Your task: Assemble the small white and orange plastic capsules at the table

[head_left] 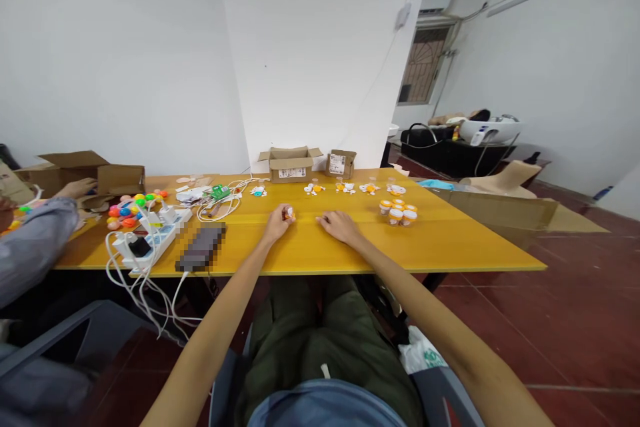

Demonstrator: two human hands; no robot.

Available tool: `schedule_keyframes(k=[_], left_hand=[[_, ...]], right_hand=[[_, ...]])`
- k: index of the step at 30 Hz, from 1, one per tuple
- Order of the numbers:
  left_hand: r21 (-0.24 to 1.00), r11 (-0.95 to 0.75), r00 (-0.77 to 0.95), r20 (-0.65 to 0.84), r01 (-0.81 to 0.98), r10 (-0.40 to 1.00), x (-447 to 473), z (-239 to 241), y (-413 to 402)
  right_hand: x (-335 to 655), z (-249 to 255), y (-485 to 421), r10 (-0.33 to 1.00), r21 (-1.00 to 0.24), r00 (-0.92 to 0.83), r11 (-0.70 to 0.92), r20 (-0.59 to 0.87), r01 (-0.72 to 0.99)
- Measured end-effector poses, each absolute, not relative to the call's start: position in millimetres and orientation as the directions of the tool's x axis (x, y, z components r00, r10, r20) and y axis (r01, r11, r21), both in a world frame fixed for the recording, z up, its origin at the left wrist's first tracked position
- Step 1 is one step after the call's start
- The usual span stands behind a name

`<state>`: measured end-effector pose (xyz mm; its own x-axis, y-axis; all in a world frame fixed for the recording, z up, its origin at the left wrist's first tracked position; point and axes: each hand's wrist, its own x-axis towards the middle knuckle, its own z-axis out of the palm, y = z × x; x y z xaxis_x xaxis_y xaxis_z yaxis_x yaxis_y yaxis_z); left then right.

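Two hands lie on the yellow counter (450,240), near its middle and close to each other. The left hand (278,221) has its grip closed on a small orange-and-white piece (289,214), which sits at the fingertips, just above the counter surface and pointing toward the right hand (340,224). The right hand rests palm down with its fingers bent inward, just beside the piece but apart from it; whether its grip is wide or closed cannot be told at this size. A cluster of orange-lidded pots (399,211) stands near the right hand, on its outer side. A row of small white-and-orange parts (343,187) lies further back, before an open cardboard box (290,163) and a smaller box (341,163) at the wall. Well to the left are white cables (225,203), a white power strip (157,235) and a heap of coloured balls (131,209). A co-worker's hand (77,188) rests at another open box (75,170) at the far left edge.
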<state>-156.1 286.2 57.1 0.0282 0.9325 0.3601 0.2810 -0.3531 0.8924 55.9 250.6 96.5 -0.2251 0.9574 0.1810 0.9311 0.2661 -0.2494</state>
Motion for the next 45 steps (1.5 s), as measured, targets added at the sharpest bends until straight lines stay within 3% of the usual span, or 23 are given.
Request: schedule_keyframes(k=[4,7,9,13,17,45], left_hand=[[0.927,-0.328,0.046,0.325,0.184,0.945,-155.1,61.4,282.7],[0.943,-0.315,0.048,0.312,0.107,0.949,-156.7,65.4,279.1],[0.948,-0.309,0.049,0.306,0.072,0.951,-158.8,67.7,277.0],[0.952,-0.303,0.054,0.301,0.037,0.952,-162.1,70.0,275.0],[0.949,-0.309,0.058,0.306,0.058,0.95,-161.9,70.3,274.7],[0.948,-0.309,0.085,0.302,0.081,0.949,-161.6,73.7,269.3]], right_hand=[[39.9,86.2,262.1,0.942,-0.581,-0.227,0.332,0.247,0.743],[18.0,77.7,269.5,0.962,-0.881,-0.209,0.25,0.178,0.402],[3.1,73.7,272.0,0.976,-0.983,-0.195,0.126,0.099,0.134],[-13.0,68.1,274.5,0.978,-0.976,-0.204,-0.012,0.033,-0.219],[-10.4,63.5,278.3,0.978,-0.94,-0.199,-0.012,0.06,-0.34],[-3.4,68.9,272.0,0.978,-0.941,-0.191,0.019,0.088,-0.337]])
